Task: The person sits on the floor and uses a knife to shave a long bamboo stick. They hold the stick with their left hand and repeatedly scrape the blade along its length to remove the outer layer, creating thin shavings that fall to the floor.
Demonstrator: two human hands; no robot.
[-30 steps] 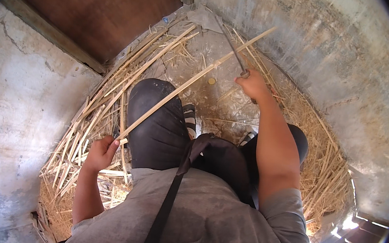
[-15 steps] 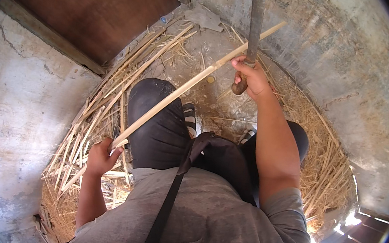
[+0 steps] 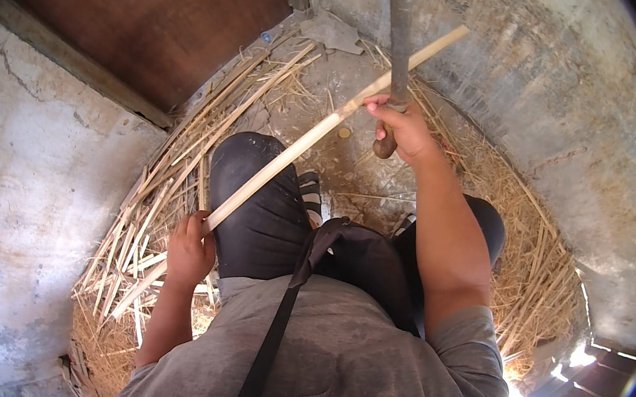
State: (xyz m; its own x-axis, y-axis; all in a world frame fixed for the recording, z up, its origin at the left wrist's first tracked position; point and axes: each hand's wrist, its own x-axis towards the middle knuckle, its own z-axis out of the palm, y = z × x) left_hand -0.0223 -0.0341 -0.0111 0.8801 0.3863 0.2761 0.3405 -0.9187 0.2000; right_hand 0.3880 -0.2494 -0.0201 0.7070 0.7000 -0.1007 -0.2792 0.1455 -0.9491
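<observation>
A long pale bamboo strip (image 3: pixel 279 160) slants from lower left to upper right across my left knee. My left hand (image 3: pixel 190 253) is closed around it, and its tail end sticks out below the hand toward the pile. In my right hand (image 3: pixel 409 133) is a machete (image 3: pixel 399 47) with a dark blade pointing away from me and a brown wooden handle. The blade crosses the strip near its far end. My right thumb and fingertips lie at the strip just below the crossing; whether they pinch it I cannot tell.
Split bamboo strips (image 3: pixel 207 139) lie heaped along the left wall, some in front of the brown wooden door panel (image 3: pixel 158 16). Straw-like shavings (image 3: pixel 517 276) cover the floor at the right. Worn concrete walls (image 3: pixel 572 102) stand close on both sides. My sandalled feet show between my knees.
My left hand has moved right and slightly up, toward my left knee, with the bamboo strip. My right hand and the machete have shifted a little left.
</observation>
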